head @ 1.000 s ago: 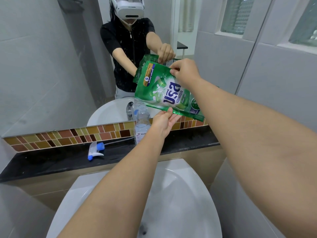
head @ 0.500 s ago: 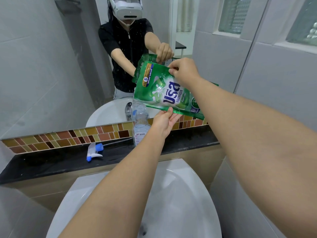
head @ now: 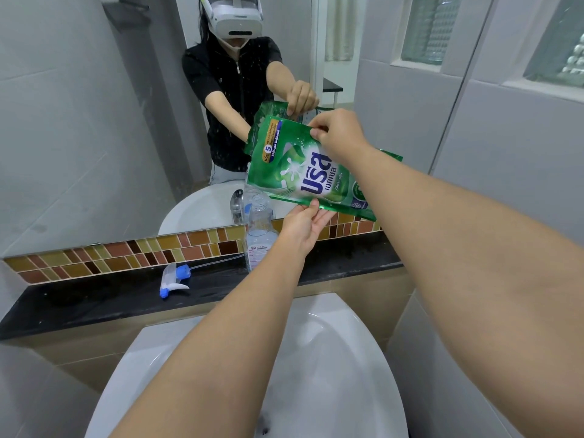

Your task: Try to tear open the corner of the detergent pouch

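Observation:
A green detergent refill pouch (head: pixel 297 165) hangs tilted in front of the mirror, its lower left corner just above the open neck of a clear plastic bottle (head: pixel 258 229). My right hand (head: pixel 338 137) pinches the pouch's upper edge. My left hand (head: pixel 305 224) grips the pouch's bottom seam from below, thumb on the front. The bottle stands uncapped on the black ledge (head: pixel 94 298), right behind my left wrist. No liquid stream is visible.
A blue and white spray head (head: pixel 173 279) with its tube lies on the ledge left of the bottle. A white basin (head: pixel 331 358) sits below my arms. The mirror (head: pixel 94 121) shows a person wearing a headset. Grey tiled walls close in on both sides.
The pouch and both hands have stayed almost in place above the bottle; the view has shifted only slightly.

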